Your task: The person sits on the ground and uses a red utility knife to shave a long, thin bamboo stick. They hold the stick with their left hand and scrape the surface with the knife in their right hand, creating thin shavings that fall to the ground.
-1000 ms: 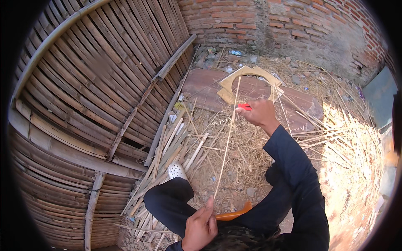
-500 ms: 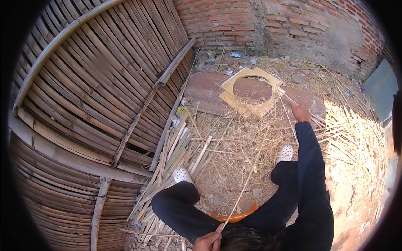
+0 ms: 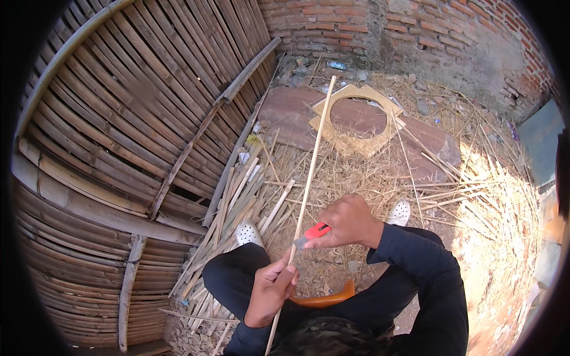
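My left hand [image 3: 271, 289] is closed around a long thin bamboo strip [image 3: 313, 160], which slants up and away from my lap. Just above it, my right hand [image 3: 349, 222] grips a red utility knife [image 3: 316, 231]. The knife's blade meets the strip a short way beyond my left fingers. Part of the knife handle is hidden inside my right hand. Beyond the strip's far half lies a pale wooden frame with a large round hole [image 3: 374, 146], resting on a reddish-brown board [image 3: 291, 113].
Split bamboo pieces [image 3: 237, 219] are heaped by my left foot, beside a bamboo slat wall [image 3: 107, 113]. Shavings and straw [image 3: 350, 178] litter the ground. A brick wall [image 3: 332, 26] stands at the back. Under me shows an orange seat [image 3: 326, 298].
My right hand has come back from beside the wooden frame to the strip near my left hand, with the knife showing. The left hand has moved forward, and the strip now stands more upright.
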Tool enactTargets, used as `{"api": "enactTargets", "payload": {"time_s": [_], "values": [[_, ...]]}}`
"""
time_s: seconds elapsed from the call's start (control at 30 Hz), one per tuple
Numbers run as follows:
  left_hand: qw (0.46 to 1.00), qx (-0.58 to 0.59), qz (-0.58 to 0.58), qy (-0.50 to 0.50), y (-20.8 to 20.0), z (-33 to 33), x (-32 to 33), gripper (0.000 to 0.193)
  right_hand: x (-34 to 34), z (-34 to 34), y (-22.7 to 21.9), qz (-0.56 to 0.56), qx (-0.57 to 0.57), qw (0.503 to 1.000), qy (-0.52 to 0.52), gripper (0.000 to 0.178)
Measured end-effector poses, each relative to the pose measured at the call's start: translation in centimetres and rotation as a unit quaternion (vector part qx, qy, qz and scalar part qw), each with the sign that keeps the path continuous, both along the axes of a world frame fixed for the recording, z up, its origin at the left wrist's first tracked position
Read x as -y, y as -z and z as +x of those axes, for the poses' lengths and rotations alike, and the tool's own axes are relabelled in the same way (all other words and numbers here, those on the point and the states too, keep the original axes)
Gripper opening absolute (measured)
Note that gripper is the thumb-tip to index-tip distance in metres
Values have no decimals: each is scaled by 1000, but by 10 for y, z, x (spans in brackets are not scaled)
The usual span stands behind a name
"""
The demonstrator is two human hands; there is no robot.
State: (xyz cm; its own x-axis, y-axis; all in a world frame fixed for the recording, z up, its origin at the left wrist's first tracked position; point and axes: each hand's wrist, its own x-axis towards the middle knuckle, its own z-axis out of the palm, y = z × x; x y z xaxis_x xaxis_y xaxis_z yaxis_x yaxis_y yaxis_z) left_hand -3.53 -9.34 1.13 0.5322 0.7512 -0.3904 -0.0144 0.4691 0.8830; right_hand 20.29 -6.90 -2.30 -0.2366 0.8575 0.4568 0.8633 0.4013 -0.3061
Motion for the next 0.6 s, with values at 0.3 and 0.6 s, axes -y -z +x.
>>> {"api": "enactTargets", "payload": {"time_s": [0.3, 0.6], "values": [[1000, -19, 6, -14, -5, 8, 2, 42, -15, 0, 3, 50, -9, 999, 15, 65], [999, -33, 7, -22, -4, 6, -3, 42, -22, 3, 8, 31, 5, 999, 42, 65]]}}
